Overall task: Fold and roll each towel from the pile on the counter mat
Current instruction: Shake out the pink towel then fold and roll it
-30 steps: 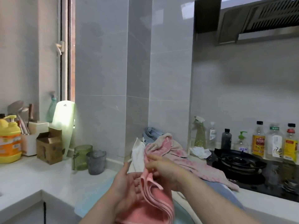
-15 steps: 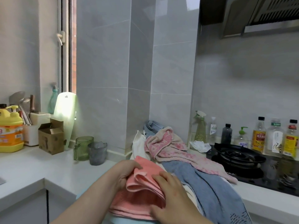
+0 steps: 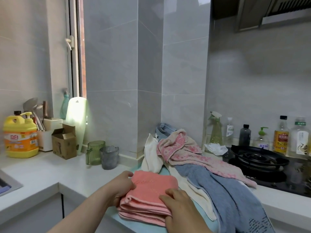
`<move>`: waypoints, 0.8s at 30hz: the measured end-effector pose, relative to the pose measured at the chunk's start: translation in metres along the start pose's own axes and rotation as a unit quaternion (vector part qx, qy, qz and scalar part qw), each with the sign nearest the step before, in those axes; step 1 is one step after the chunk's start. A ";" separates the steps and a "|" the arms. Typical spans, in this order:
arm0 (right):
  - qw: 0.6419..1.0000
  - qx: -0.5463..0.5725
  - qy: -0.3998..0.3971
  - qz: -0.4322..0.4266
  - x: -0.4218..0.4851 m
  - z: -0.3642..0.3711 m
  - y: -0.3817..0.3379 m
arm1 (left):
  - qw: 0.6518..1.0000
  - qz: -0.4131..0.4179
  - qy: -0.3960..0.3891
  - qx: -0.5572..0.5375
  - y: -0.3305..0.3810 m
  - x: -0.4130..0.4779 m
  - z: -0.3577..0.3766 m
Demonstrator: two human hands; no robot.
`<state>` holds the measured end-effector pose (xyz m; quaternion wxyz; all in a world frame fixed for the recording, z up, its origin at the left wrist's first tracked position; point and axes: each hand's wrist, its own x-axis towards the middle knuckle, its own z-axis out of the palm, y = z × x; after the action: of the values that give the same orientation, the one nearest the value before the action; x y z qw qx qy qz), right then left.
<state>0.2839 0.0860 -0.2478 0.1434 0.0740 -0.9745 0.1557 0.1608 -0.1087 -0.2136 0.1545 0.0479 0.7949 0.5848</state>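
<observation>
While pinning the folded coral towel (image 3: 151, 190) flat on the light-blue mat (image 3: 134, 227), just left of the jumbled pile (image 3: 181, 148), grips its left edge with the curled left hand (image 3: 121, 187); presses the right hand (image 3: 178, 204) on the near right corner, actual clasp there impossible to tell.

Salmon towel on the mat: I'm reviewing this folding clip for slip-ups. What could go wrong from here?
1. The folded salmon towel lies at the front edge of the mat, its layers loose on the near side; rolling could splay them or nudge it off.
2. The blue towel hangs over the counter front and might slide down.
3. The pink patterned towel trails close to the gas burner; it could catch there.
</observation>
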 end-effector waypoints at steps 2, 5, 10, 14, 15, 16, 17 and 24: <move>1.000 0.005 -0.003 -0.010 0.000 0.000 0.001 | 1.000 0.008 0.010 -0.015 -0.003 0.001 0.000; 0.999 0.010 -0.001 -0.033 -0.002 -0.002 0.003 | 0.999 0.021 0.020 -0.020 -0.003 -0.001 0.000; 0.997 0.039 -0.003 -0.061 -0.001 -0.005 0.009 | 0.998 0.046 -0.003 -0.050 0.003 0.003 -0.002; 0.997 0.024 -0.011 -0.078 0.001 -0.002 0.007 | 0.995 0.091 0.015 0.032 0.001 0.010 -0.006; 0.996 0.023 -0.018 -0.079 0.001 -0.003 0.006 | 0.994 0.091 0.012 0.057 -0.001 0.009 -0.007; 0.996 0.027 -0.029 -0.074 0.001 -0.004 0.006 | 0.992 0.093 0.005 0.088 -0.002 0.007 -0.008; 0.996 0.038 -0.034 -0.069 0.001 -0.006 0.007 | 0.988 0.096 0.001 0.121 -0.001 0.004 -0.008; 0.995 0.079 0.021 0.051 0.029 -0.020 0.006 | 0.908 0.252 -0.022 0.335 0.022 -0.007 0.008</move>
<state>0.2609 0.0952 -0.2227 0.1490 0.0325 -0.9585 0.2410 0.1672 -0.0961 -0.1940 -0.0057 0.3080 0.9020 0.3025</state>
